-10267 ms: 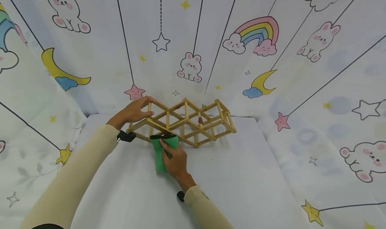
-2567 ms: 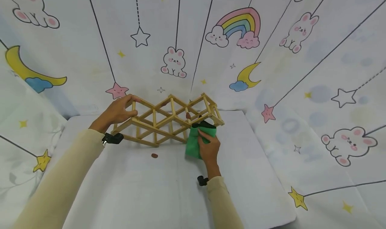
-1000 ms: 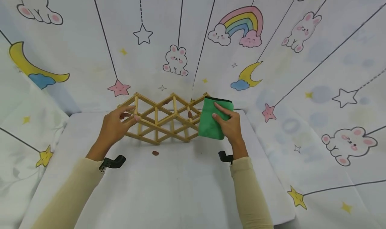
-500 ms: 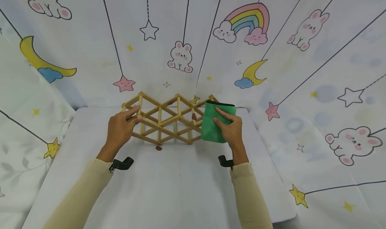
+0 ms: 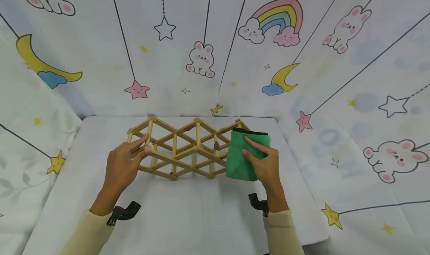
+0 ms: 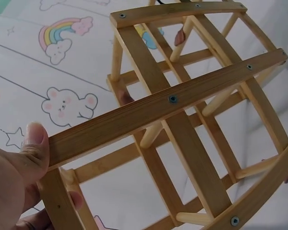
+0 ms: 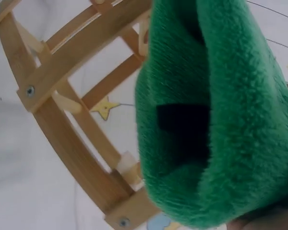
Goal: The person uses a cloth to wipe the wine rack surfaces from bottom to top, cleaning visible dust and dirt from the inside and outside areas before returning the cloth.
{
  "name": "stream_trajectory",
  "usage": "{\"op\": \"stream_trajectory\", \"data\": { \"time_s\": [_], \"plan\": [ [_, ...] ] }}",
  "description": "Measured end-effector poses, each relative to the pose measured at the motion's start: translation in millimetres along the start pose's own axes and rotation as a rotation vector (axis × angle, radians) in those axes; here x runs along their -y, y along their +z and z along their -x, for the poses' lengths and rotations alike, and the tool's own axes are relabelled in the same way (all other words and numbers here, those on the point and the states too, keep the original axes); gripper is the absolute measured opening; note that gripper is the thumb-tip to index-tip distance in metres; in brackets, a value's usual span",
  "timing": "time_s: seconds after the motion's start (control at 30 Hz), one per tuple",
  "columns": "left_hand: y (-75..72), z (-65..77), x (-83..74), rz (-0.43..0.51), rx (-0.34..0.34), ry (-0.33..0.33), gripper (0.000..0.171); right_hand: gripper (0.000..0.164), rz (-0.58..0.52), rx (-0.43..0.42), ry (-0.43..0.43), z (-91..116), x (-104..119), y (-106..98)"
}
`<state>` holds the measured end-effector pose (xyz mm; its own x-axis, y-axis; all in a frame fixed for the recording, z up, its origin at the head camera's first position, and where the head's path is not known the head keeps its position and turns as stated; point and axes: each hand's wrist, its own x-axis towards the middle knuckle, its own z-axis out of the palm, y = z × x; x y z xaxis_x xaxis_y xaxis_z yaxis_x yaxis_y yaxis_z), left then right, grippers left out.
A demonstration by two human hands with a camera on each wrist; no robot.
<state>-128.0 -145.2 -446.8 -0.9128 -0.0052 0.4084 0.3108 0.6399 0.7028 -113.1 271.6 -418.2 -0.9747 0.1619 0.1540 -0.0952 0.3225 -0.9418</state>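
Observation:
A folding wooden lattice rack (image 5: 198,149), like a wine rack, spans the space between both hands. My left hand (image 5: 121,167) grips its left end, thumb (image 6: 34,143) against a flat slat in the left wrist view. At the right end, my right hand (image 5: 267,164) pinches a folded green cloth (image 5: 240,163) with a dark upper edge. The cloth covers that end of the rack in the head view. Up close it looks fluffy (image 7: 249,120), folded around a dark hollow. A small reddish-brown flake (image 6: 180,37) clings to a dowel.
The rack is over a white tabletop (image 5: 191,214) with rounded corners. Behind it rises a white backdrop (image 5: 174,68) printed with rabbits, stars and rainbows. Each wrist carries a black camera mount (image 5: 124,212).
Earlier the right hand moved the cloth along the front slats from left to right, then to the right end. Just now both hands have brought the rack nearer, over the brown flake.

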Motion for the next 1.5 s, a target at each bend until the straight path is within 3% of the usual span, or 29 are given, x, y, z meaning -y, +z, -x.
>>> {"op": "stream_trajectory", "data": {
  "time_s": [0.1,0.23,0.3,0.47,0.63,0.73,0.8,0.87,0.93,1.03,1.13,1.2,1.3,1.37,1.43,1.5],
  "plan": [
    [-1.7,7.0,0.7,0.025,-0.006,0.019,0.059,0.045,-0.022,0.025,0.043,3.1,8.8,-10.4],
    [-0.3,11.8,4.0,0.038,-0.009,0.051,0.062,0.048,-0.089,-0.027,0.085,-0.8,17.6,-28.2],
    [1.0,12.6,5.8,0.024,-0.008,0.071,0.067,0.049,-0.073,0.004,0.121,-3.3,16.8,-37.1],
    [3.7,11.6,8.1,-0.022,-0.006,0.093,0.074,0.049,0.083,0.220,0.251,-7.7,-7.7,-60.8],
    [3.3,10.4,9.4,-0.017,0.003,0.100,0.071,0.045,0.310,0.244,0.303,-14.8,-31.3,-92.6],
    [2.0,11.0,10.0,-0.022,0.007,0.101,0.070,0.048,0.240,0.241,0.265,-19.2,-26.4,-95.3],
    [1.3,11.5,10.0,-0.022,0.004,0.096,0.070,0.052,0.139,0.288,0.244,-25.5,-24.2,-90.0],
    [1.4,11.9,10.0,-0.020,-0.004,0.096,0.069,0.052,0.108,0.362,0.249,-35.7,-27.9,-86.3],
    [2.2,12.0,9.5,-0.006,-0.003,0.091,0.069,0.048,0.195,0.440,0.261,-46.9,-36.5,-90.6],
    [3.9,12.4,9.3,0.007,0.016,0.079,0.070,0.040,0.417,0.527,0.242,-59.1,-45.8,-107.4],
    [4.4,12.3,8.2,0.012,0.036,0.061,0.071,0.035,0.573,0.511,0.203,-67.0,-37.8,-119.3],
    [4.4,11.9,7.9,0.013,0.040,0.054,0.071,0.037,0.530,0.456,0.195,-74.0,-24.9,-117.6],
    [4.1,11.4,7.5,0.016,0.034,0.048,0.071,0.044,0.279,0.331,0.179,-89.6,-8.2,-102.1],
    [4.4,11.9,7.8,0.018,0.028,0.039,0.071,0.050,0.120,0.301,0.153,-101.8,-4.2,-87.0],
    [4.2,12.6,7.6,0.027,0.025,0.031,0.071,0.052,0.090,0.327,0.137,-113.6,-5.9,-72.4],
    [3.7,13.4,7.4,0.031,0.028,0.020,0.071,0.050,0.159,0.379,0.148,-124.0,-11.0,-62.5]
  ]
}}
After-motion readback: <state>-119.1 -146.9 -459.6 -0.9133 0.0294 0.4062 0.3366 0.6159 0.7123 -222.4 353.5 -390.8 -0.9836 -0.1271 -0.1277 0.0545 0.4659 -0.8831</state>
